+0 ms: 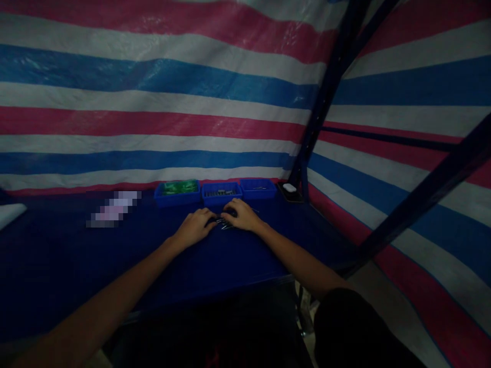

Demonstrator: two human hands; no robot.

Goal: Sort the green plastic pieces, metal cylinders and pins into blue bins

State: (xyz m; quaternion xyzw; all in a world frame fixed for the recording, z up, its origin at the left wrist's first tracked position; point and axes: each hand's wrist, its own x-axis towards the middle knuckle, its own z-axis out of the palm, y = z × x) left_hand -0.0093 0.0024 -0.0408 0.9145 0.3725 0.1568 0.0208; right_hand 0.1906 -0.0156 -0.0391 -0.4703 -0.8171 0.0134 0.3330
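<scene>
My left hand (195, 226) and my right hand (241, 214) face each other on the blue table (230, 260). Between them lies a small bunch of thin, shiny metal rods (224, 222), too dark and small to name more exactly. Curled fingers of both hands close in on the bunch from either side, partly hiding it. One thin rod (255, 210) sticks out past the right hand. Just beyond my hands stands a blue bin (222, 201) with small metallic pieces in it.
A blue bin (177, 198) with green packets stands at the back left, another blue bin (258, 194) with a few thin pieces at the right. A white case (289, 188) lies on a dark flat object (293, 196). Dark frame posts (316, 117) and striped sheeting (153, 122) border the table.
</scene>
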